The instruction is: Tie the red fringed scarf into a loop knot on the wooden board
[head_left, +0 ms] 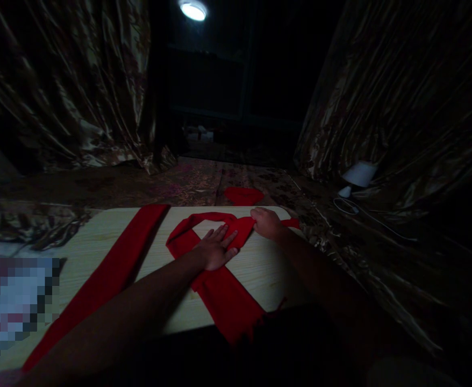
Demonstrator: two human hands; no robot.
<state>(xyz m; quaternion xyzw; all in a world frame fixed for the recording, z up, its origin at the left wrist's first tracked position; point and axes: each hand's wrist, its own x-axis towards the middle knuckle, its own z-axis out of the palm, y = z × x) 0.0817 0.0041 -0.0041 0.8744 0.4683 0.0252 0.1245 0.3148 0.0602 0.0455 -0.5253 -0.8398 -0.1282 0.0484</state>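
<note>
A red fringed scarf (230, 290) lies in a loop on the pale wooden tabletop (278, 269). My left hand (214, 251) rests flat on the loop, fingers spread toward the far side. At the loop's right end, my right hand (265, 222) is closed on a fold of the scarf. The fringed end hangs over the near edge into dark shadow. A long red strip (111, 277) runs diagonally along the left of the table, partly behind my left forearm. More red cloth (243, 195) shows past the far edge. Whether these pieces join is hidden.
A small white lamp (360, 173) with a looped white cord (385, 228) stands at the right. Patterned curtains (99, 97) hang on both sides of a dark window (207, 80), which shows a bright round light (193, 10). A blurred-out patch (14, 306) covers something at the left.
</note>
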